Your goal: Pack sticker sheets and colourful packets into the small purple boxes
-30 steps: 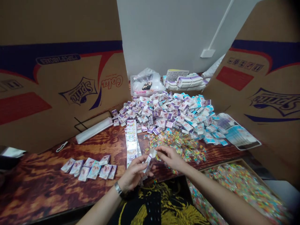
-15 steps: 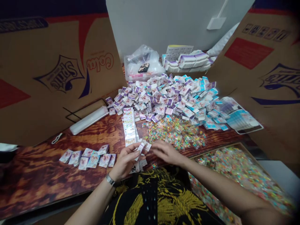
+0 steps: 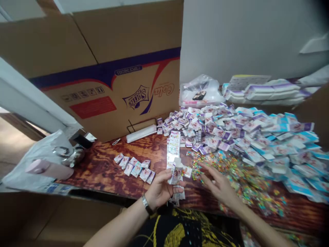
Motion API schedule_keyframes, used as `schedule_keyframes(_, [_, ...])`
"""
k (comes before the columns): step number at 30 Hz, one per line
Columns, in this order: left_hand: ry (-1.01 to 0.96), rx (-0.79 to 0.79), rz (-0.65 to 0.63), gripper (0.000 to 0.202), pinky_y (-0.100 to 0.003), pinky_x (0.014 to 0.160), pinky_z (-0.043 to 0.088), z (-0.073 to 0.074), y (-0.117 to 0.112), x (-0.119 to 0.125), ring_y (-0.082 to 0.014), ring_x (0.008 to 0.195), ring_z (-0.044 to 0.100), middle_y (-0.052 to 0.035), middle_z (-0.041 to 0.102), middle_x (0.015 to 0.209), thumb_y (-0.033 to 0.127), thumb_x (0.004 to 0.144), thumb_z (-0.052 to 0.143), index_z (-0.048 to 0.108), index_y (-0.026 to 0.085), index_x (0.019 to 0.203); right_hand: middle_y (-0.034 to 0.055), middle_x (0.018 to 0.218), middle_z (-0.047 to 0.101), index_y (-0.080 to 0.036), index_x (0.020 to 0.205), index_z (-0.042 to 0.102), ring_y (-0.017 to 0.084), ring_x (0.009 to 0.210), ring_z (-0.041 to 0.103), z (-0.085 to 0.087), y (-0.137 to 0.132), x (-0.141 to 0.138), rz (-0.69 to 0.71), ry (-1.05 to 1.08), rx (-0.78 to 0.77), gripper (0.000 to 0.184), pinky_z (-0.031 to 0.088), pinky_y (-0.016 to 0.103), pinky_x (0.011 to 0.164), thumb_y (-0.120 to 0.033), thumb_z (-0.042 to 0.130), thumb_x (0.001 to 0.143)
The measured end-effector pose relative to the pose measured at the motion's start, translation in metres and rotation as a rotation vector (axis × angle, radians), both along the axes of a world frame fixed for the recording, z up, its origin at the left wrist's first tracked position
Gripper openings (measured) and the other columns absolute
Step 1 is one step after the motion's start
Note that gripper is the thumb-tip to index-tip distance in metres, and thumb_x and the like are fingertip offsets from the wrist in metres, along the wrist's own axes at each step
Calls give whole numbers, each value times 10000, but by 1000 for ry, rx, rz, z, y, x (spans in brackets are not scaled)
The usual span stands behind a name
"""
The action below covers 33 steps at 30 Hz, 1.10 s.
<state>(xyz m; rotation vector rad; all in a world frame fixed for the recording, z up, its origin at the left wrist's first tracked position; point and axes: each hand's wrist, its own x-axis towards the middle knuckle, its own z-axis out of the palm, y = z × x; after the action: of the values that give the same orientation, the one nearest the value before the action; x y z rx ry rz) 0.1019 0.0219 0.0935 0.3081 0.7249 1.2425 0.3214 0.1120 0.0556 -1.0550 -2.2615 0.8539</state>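
Note:
My left hand [image 3: 160, 190], with a watch on the wrist, grips a small white and purple packet [image 3: 177, 173] upright over the table's near edge. My right hand [image 3: 218, 185] hovers just right of it, fingers spread and empty, above a scatter of small colourful pieces in clear bags [image 3: 231, 171]. A strip of stickers [image 3: 173, 145] lies right behind the held packet. Several finished packets [image 3: 135, 166] sit in a loose row to the left.
A big heap of small white, purple and blue packets [image 3: 244, 137] fills the wooden table [image 3: 102, 168] at the back right. Cardboard sheets [image 3: 110, 82] stand behind. A clear plastic bag [image 3: 199, 91], stacked packs [image 3: 267, 91], a white plastic roll [image 3: 141, 133] and a bag with metal items [image 3: 48, 157] lie around.
The view has swung left. My right hand has let go of the packet and opened, drawing back to the right. My left hand still holds the packet.

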Motion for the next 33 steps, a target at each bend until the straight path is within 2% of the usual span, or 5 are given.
schedule_keyframes(5, [30, 25, 33, 277, -310, 628, 498, 8, -12, 7, -196, 713, 645, -93, 655, 869, 258, 743, 639, 625, 110, 977, 83, 1123, 583, -223, 1179, 497, 231, 983, 568, 41, -22, -45, 42, 254, -143, 414, 466, 356, 837, -415, 577, 822])
schedule_keyframes(18, [241, 84, -76, 319, -259, 597, 475, 20, -21, -2, -172, 679, 617, -87, 634, 769, 295, 706, 688, 651, 113, 965, 36, 884, 652, -201, 989, 604, 166, 767, 598, 46, -5, -53, 287, 284, -474, 269, 470, 274, 661, -424, 539, 854])
schedule_keyframes(24, [275, 130, 0, 415, -283, 636, 470, 12, -20, -9, -200, 770, 609, -96, 649, 835, 291, 682, 723, 641, 131, 1056, 25, 843, 601, -202, 1082, 510, 141, 662, 580, 30, -11, -75, 72, 455, -717, 448, 467, 257, 574, -496, 619, 762])
schedule_keyframes(28, [251, 122, 21, 423, -281, 641, 470, 5, -22, -15, -199, 778, 608, -97, 652, 838, 279, 685, 720, 633, 133, 1072, -14, 663, 554, -182, 933, 543, 114, 538, 505, 22, -17, -87, 36, 448, -730, 366, 401, 228, 491, -507, 598, 775])
schedule_keyframes(33, [166, 94, 38, 318, -264, 588, 507, 1, -22, -29, -193, 773, 617, -103, 631, 903, 262, 751, 655, 630, 129, 1038, -5, 686, 545, -182, 871, 565, 123, 605, 490, 42, -2, -85, 30, 427, -519, 302, 388, 233, 539, -476, 578, 804])
